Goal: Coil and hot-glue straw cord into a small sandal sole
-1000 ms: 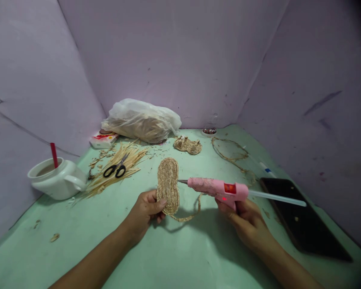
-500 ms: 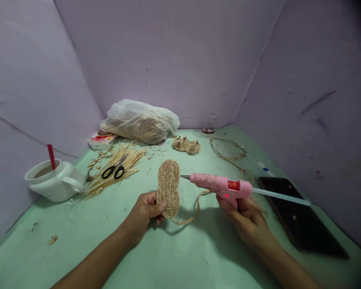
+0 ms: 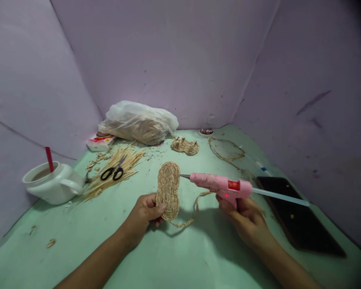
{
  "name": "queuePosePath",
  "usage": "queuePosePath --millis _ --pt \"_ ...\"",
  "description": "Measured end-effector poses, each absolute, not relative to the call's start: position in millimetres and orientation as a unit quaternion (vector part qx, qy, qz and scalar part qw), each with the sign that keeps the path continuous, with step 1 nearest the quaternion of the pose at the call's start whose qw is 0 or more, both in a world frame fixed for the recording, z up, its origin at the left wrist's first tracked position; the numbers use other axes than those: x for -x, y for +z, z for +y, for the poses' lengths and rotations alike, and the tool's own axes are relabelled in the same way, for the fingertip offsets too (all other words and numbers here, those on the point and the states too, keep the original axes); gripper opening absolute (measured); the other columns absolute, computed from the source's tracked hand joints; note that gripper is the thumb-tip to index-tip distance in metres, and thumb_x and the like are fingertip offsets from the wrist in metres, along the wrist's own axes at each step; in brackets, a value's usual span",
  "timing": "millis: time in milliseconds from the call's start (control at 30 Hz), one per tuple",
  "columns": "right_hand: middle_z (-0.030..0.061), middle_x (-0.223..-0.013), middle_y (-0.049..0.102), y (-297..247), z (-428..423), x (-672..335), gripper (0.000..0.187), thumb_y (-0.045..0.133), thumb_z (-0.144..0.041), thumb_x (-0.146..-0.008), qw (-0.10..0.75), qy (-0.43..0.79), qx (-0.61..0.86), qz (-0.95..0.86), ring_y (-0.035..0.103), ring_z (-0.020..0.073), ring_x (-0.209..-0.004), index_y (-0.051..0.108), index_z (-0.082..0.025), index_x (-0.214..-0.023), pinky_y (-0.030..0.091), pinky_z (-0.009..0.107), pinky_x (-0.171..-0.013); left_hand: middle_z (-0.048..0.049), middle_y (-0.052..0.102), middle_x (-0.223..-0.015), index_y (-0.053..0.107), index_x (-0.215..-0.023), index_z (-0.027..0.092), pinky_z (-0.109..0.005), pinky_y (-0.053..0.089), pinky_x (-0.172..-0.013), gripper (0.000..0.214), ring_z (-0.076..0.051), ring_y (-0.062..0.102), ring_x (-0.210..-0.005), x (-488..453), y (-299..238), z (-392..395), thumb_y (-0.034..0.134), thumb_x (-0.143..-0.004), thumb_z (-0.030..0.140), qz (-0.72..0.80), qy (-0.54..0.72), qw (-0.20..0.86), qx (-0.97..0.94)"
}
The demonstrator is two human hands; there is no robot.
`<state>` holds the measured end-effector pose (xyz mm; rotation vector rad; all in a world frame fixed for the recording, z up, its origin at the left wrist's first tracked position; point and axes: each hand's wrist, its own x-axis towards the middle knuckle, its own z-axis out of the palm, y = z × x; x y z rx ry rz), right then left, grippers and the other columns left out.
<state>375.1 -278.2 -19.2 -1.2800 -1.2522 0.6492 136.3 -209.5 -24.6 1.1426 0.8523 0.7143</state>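
A coiled, braided straw piece shaped like a small sole (image 3: pixel 168 186) is pinched at its lower end by my left hand (image 3: pixel 146 214), thumb on its face. From its bottom a loose braided cord (image 3: pixel 188 222) curves off to the right. My right hand (image 3: pixel 248 220) grips a pink glue gun (image 3: pixel 218 184) by its handle. Its metal nozzle points left, at the straw piece's upper right edge, touching or very close. A red light glows on the gun, and a clear glue stick (image 3: pixel 281 196) juts from its back.
Scissors (image 3: pixel 116 170) lie on dry straw strips (image 3: pixel 93 188) at left, near a white pot (image 3: pixel 55 182) holding a red stick. Behind are a plastic bag (image 3: pixel 138 122), a small straw slipper (image 3: pixel 185 146), a bead dish (image 3: pixel 206 132) and a cord loop (image 3: pixel 225 148). A dark tablet-like slab (image 3: pixel 301 218) lies right.
The view has shifted slightly, moving the background a little. Both hands, the straw piece and the glue gun hold nearly the same position.
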Motion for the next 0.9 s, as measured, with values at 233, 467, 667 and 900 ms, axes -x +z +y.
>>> queuePosePath --millis 233,467,667,900 --pt "-0.0006 -0.062 0.057 -18 -278 -374 0.017 0.063 -0.038 -0.075 0.580 0.283 0.549 -0.531 0.047 0.0143 -0.055 0.064 -0.021 -0.071 0.039 0.024 -0.049 0.0008 0.054 -0.051 0.058 -0.061 0.013 -0.019 0.029 -0.041 0.042 -0.006 0.042 -0.043 -136 -27 -210 0.077 -0.059 0.050 0.394 0.316 0.694 -0.514" --pt "-0.0004 -0.062 0.056 -21 -278 -377 0.017 0.062 -0.037 -0.075 0.582 0.274 0.550 -0.533 0.047 0.0143 -0.055 0.064 -0.021 -0.075 0.039 0.025 -0.049 0.0005 0.054 -0.052 0.059 -0.062 0.012 -0.020 0.029 -0.042 0.043 -0.006 0.041 -0.044 -136 -26 -209 0.077 -0.059 0.051 0.391 0.310 0.692 -0.522" --pt "-0.0011 -0.057 0.054 -17 -278 -376 0.019 0.061 -0.038 -0.075 0.567 0.272 0.569 -0.530 0.044 0.0133 -0.050 0.064 -0.019 -0.073 0.038 0.025 -0.047 0.0013 0.052 -0.051 0.059 -0.061 0.012 -0.021 0.028 -0.042 0.043 -0.006 0.040 -0.044 -136 -25 -210 0.077 -0.058 0.051 0.390 0.310 0.691 -0.524" --pt "-0.0002 -0.057 0.056 -7 -278 -374 0.024 0.059 -0.038 -0.077 0.558 0.267 0.565 -0.547 0.045 0.0136 -0.048 0.071 -0.019 -0.086 0.037 0.025 -0.047 0.0010 0.052 -0.052 0.058 -0.060 0.013 -0.021 0.028 -0.043 0.041 -0.007 0.040 -0.044 -136 -24 -211 0.076 -0.061 0.050 0.388 0.314 0.689 -0.525"
